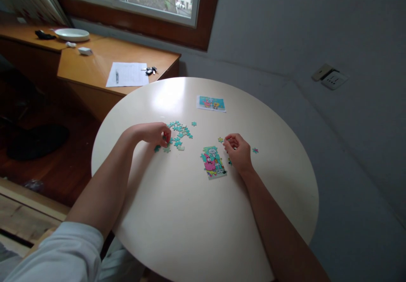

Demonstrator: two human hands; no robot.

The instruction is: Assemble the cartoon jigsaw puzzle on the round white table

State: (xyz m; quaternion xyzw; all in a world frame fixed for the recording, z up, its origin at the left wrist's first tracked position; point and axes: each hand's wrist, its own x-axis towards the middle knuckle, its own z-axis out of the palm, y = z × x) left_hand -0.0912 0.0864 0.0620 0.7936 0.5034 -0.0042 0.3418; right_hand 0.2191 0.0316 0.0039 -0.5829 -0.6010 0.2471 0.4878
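My left hand (158,134) is over the left edge of a loose pile of teal jigsaw puzzle pieces (178,130). Its thumb and fingers are pinched together, and what lies between them is too small to make out. My right hand (238,151) is curled closed just right of the joined part of the puzzle (213,162), which shows a pink starfish and a teal figure. A yellow puzzle piece (220,139) lies beside its fingertips. Anything inside that grip is hidden. More pieces are partly covered by the right hand.
A printed reference picture (212,103) lies at the far side of the round white table (177,214). One pink piece (255,150) is to the right, a teal piece (194,123) near the pile. Behind, a wooden desk (104,55) holds paper, keys (150,70) and a white plate (72,34).
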